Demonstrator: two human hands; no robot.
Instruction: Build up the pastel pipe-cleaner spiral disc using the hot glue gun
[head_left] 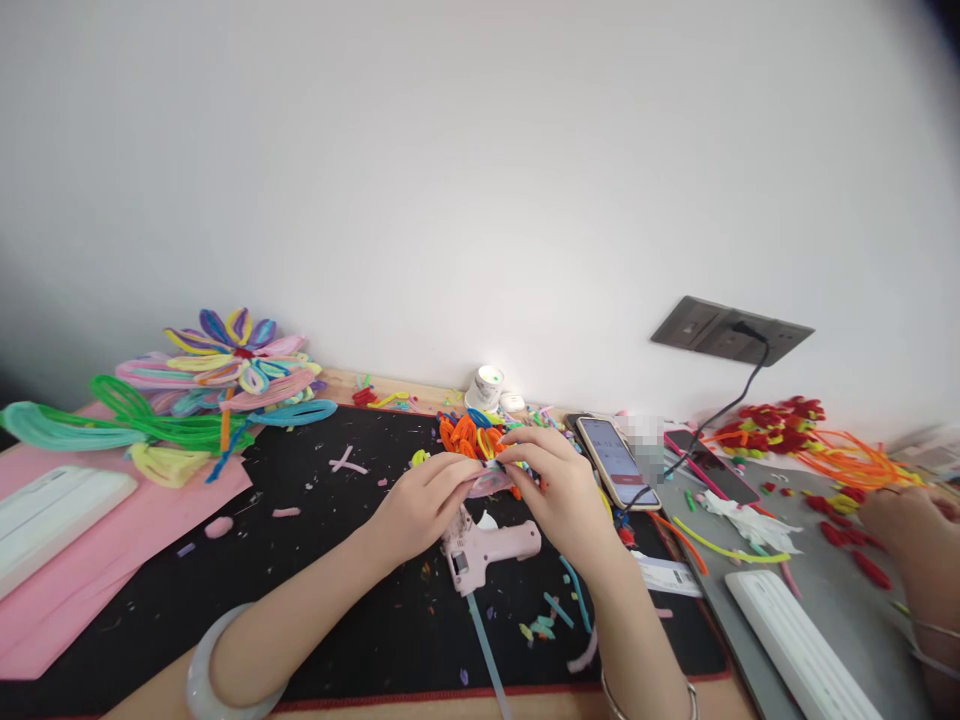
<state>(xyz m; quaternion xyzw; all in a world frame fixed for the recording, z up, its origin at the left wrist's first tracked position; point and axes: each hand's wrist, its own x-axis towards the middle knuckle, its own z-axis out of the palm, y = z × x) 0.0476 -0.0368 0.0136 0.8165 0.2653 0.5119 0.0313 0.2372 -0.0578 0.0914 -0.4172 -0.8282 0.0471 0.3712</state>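
Note:
My left hand [424,500] and my right hand [551,480] meet above the black mat [322,600]. Both pinch a small bent pink pipe cleaner piece [489,485], whose upper part is hidden by my fingertips. Just beneath them lies a pink glue gun [487,550] with a long pale glue stick [487,650] running out of its back toward me. Behind my fingers sits a heap of orange pipe cleaner loops [465,435], mixed with blue and yellow ones.
Pipe cleaner flowers [240,360] and pink sheets [172,560] lie at left. A phone [619,460] leans by the cable [720,415] running from the wall socket [731,332]. Another person's hand [911,520] is among red pieces at right. Scraps litter the mat.

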